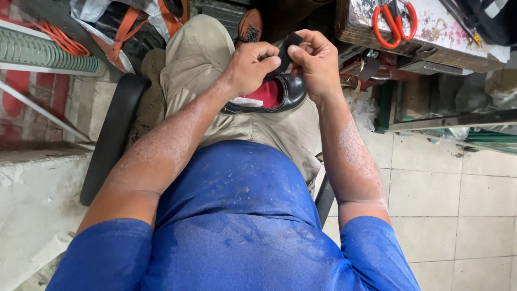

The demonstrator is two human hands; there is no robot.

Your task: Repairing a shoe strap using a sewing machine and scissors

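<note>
A black shoe (285,96) with a red lining lies on my lap, on khaki trousers, its opening facing up. Above it, my left hand (250,64) and my right hand (316,62) together pinch a small black strip (285,51) of material between their fingertips. The strip stands nearly upright between the two thumbs, just over the shoe. Part of the shoe is hidden under my left hand.
Orange-handled scissors (394,20) lie on a worn wooden bench (431,46) at the upper right. A brush with an orange back (249,26) sits beyond my knee. Orange cord (64,43) and bags lie upper left. Tiled floor (447,199) spreads to the right.
</note>
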